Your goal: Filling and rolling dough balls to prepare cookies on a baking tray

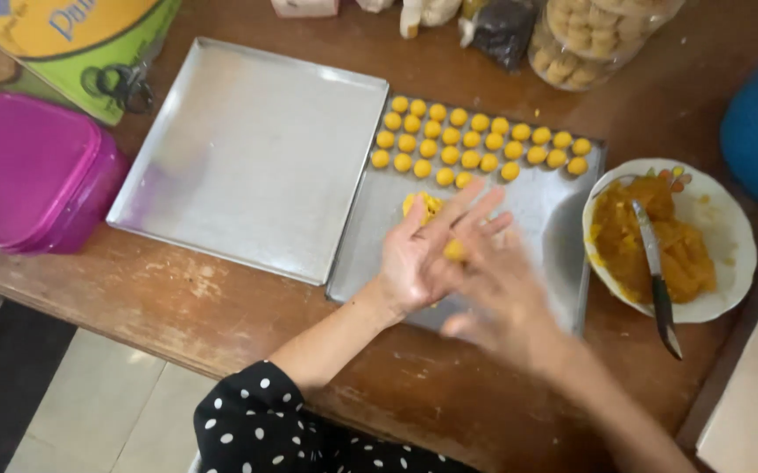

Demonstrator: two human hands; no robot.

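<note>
A wooden table [221, 307] carries everything. The biggest container, a bare metal tray [247, 149], lies beside a second tray [563, 201] holding rows of small yellow balls [475, 144] along its far edge. A purple lidded box [28, 171] sits at the left, contents hidden. A white bowl [729, 219] at the right holds orange-yellow paste [686, 254] and a knife [657, 271]. A clear jar [589, 39] of pale cookies stands at the back. Over the second tray, the left hand [423, 254] and blurred right hand [502, 280] press flat, palms together, on a yellow lump [454, 250]; another lump [423, 205] lies just beyond the fingertips.
</note>
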